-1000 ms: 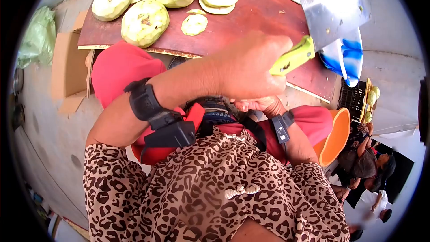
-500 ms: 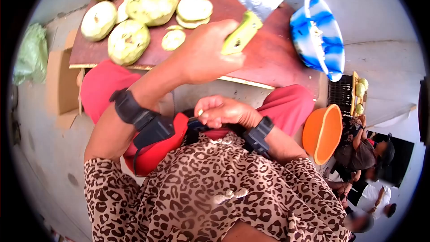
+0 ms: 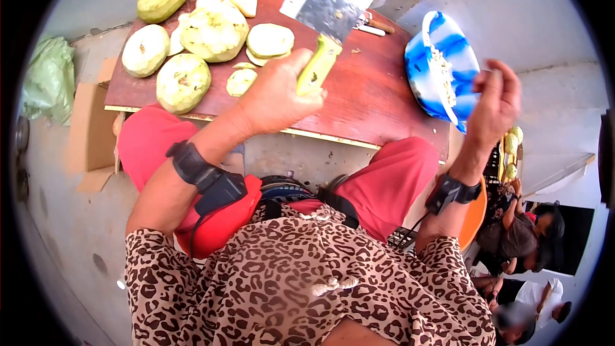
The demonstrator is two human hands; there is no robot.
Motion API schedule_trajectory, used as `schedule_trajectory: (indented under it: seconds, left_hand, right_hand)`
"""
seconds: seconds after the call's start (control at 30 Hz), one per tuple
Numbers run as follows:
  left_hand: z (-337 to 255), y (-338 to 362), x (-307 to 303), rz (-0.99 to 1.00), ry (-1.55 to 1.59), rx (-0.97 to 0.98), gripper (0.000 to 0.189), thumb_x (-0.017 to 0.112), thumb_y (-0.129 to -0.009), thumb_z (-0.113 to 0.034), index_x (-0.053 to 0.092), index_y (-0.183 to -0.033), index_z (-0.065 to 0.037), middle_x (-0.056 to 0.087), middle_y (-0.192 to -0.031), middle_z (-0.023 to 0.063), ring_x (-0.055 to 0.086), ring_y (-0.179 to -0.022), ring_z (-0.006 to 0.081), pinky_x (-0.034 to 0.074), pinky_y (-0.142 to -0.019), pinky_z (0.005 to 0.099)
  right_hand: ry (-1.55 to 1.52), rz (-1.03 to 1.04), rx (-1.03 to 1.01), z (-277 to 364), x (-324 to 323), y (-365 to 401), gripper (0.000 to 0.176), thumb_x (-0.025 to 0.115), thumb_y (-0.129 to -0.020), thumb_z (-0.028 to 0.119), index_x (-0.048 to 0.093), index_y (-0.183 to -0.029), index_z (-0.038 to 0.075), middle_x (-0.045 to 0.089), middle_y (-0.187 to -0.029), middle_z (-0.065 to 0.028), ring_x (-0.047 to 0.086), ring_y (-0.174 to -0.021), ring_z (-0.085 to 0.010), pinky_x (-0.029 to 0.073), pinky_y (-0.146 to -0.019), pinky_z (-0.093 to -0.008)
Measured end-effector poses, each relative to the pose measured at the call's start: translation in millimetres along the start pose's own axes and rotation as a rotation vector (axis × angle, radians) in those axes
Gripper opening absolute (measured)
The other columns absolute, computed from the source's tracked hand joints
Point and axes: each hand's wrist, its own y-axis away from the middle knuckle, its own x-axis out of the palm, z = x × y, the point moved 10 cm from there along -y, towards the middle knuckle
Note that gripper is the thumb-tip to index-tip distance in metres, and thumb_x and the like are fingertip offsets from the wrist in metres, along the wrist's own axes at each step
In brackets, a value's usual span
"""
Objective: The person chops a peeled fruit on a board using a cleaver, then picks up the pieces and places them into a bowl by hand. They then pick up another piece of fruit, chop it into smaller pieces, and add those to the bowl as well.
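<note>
My left hand (image 3: 282, 90) is closed around the yellow-green handle of a broad-bladed cleaver (image 3: 330, 9), raised above the table. Its blade is grey near the handle and glares white beyond. My right hand (image 3: 493, 106) is beside the near right rim of a blue-and-white basin (image 3: 416, 67), fingers bent but apart, with nothing visible in them. Pale scraps (image 3: 442, 77) lie in the basin. Left of the cleaver are several peeled, pale-green round fruits (image 3: 214, 32), some cut. A small cut piece (image 3: 241, 82) lies close to my left wrist.
The red-brown table (image 3: 371, 99) spans the space before my knees. Small handled tools (image 3: 378, 25) lie behind the cleaver. An orange tub (image 3: 473, 218) is partly hidden by my right arm. A cardboard box (image 3: 90, 128) and green plastic bag (image 3: 48, 80) are at left. Other people (image 3: 512, 234) are at far right.
My right hand has moved from my lap, where it pinched a small pale bit, out to the basin. My left hand and the cleaver have shifted left. The view has tilted slightly.
</note>
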Motion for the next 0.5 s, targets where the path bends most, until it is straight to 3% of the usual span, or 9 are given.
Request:
schedule_trajectory:
  seconds: [0.07,0.1,0.13,0.2,0.27,0.33,0.37,0.4,0.5]
  left_hand:
    - [0.2,1.2,6.4,-0.015,0.013,0.060,0.031,0.069,-0.078,-0.022,0.051,-0.089,0.000,0.057,-0.072,0.0191,0.058,-0.064,0.0319,0.046,-0.061,0.0413]
    - [0.0,3.4,12.9,0.051,0.031,0.017,0.031,0.069,-0.077,-0.022,0.051,-0.088,0.000,0.059,-0.073,0.0207,0.060,-0.067,0.0350,0.047,-0.062,0.0429]
    - [0.2,4.9,16.5,0.077,0.037,0.007,0.030,0.069,-0.077,-0.022,0.051,-0.088,0.000,0.059,-0.074,0.0214,0.061,-0.068,0.0364,0.047,-0.062,0.0434]
    - [5.2,8.3,27.1,0.123,0.049,-0.018,0.030,0.068,-0.077,-0.021,0.050,-0.087,0.001,0.060,-0.075,0.0227,0.061,-0.070,0.0391,0.047,-0.063,0.0445]
    - [4.7,15.2,37.0,0.192,0.055,-0.068,0.028,0.067,-0.075,-0.020,0.051,-0.087,0.001,0.061,-0.075,0.0244,0.061,-0.074,0.0428,0.047,-0.064,0.0465]
    - [12.9,19.0,49.6,0.236,0.021,-0.079,0.029,0.069,-0.076,-0.018,0.050,-0.088,0.000,0.055,-0.070,0.0152,0.054,-0.062,0.0254,0.045,-0.060,0.0375]
    - [13.6,20.5,54.0,0.252,0.017,-0.099,0.028,0.069,-0.075,-0.018,0.051,-0.088,0.000,0.056,-0.070,0.0153,0.055,-0.062,0.0264,0.045,-0.060,0.0380]
    - [13.6,21.8,58.2,0.269,0.014,-0.117,0.028,0.069,-0.075,-0.017,0.051,-0.087,0.000,0.056,-0.070,0.0153,0.056,-0.063,0.0273,0.046,-0.060,0.0386]
    - [11.3,25.0,68.4,0.262,0.071,-0.084,0.028,0.068,-0.076,-0.018,0.053,-0.090,0.000,0.058,-0.072,0.0158,0.060,-0.067,0.0292,0.047,-0.062,0.0402]
  right_hand:
    - [0.146,-0.199,-0.084,-27.8,-27.8,-15.6,0.014,0.051,-0.099,0.007,0.062,-0.107,0.003,0.064,-0.077,-0.0035,0.058,-0.067,-0.0109,0.049,-0.064,-0.0249]
    - [0.451,-0.143,-0.045,-50.3,-25.7,-20.5,0.018,0.057,-0.094,0.006,0.060,-0.111,0.001,0.067,-0.091,-0.0117,0.064,-0.078,-0.0187,0.051,-0.072,-0.0315]
    - [0.760,0.008,-0.103,-89.8,-11.0,-20.3,0.031,0.064,-0.088,0.009,0.059,-0.118,0.001,0.060,-0.118,-0.0221,0.062,-0.103,-0.0310,0.049,-0.086,-0.0408]
    - [1.185,0.074,0.044,-109.5,17.8,14.4,0.041,0.067,-0.085,0.011,0.057,-0.124,0.001,0.046,-0.136,-0.0261,0.049,-0.121,-0.0409,0.042,-0.098,-0.0461]
    - [0.932,0.022,-0.098,-88.7,37.0,41.5,0.044,0.067,-0.086,0.012,0.056,-0.126,0.001,0.041,-0.141,-0.0259,0.043,-0.125,-0.0455,0.038,-0.104,-0.0464]
    - [0.505,0.097,-0.140,-58.1,67.7,66.4,0.043,0.067,-0.088,0.014,0.054,-0.126,-0.003,0.054,-0.127,-0.0233,0.051,-0.121,-0.0374,0.039,-0.105,-0.0433]
    - [0.092,0.168,0.193,-66.6,87.5,85.1,0.042,0.065,-0.092,0.017,0.053,-0.126,-0.004,0.058,-0.123,-0.0189,0.054,-0.119,-0.0287,0.041,-0.103,-0.0388]
    - [-0.075,0.278,0.273,-71.7,112.1,108.9,0.042,0.063,-0.095,0.019,0.052,-0.129,-0.003,0.057,-0.126,-0.0140,0.054,-0.117,-0.0226,0.042,-0.101,-0.0345]
    - [-1.049,0.579,0.912,-44.5,183.8,181.4,0.053,0.059,-0.098,0.036,0.046,-0.133,-0.002,0.059,-0.124,-0.0143,0.059,-0.110,-0.0218,0.047,-0.097,-0.0356]
